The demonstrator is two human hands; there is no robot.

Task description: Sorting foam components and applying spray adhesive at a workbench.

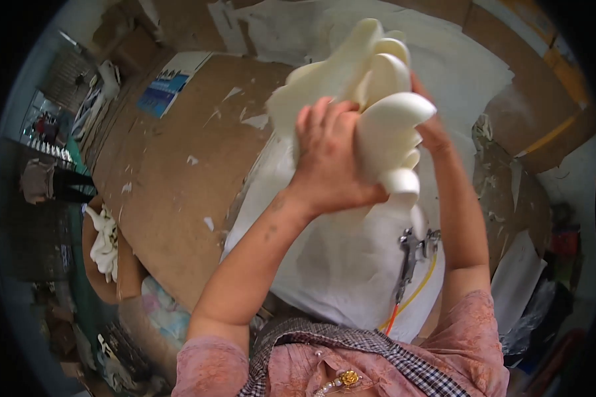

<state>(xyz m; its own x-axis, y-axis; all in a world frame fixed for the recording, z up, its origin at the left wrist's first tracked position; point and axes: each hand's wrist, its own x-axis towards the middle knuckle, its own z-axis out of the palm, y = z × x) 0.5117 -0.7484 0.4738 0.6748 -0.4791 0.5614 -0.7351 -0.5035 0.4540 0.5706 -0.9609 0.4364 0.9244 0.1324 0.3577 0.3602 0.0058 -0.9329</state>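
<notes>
My left hand grips the near left side of a bundle of curved, cream-coloured foam-like pieces; its fingers wrap over them and its thumb lies underneath. On the right side of the bundle, my right hand holds on too, its fingers largely hidden behind the pieces. Several rounded lobes and scalloped edges stick out between and above my hands. Just below the bundle is a metal spray gun, apart from both hands, with an orange and a yellow hose running toward me.
A large white sheet covers the middle of the brown cardboard surface. White scraps lie about on the cardboard. At the left stands an open cardboard box with white pieces in it. Farther left is another person, partly visible.
</notes>
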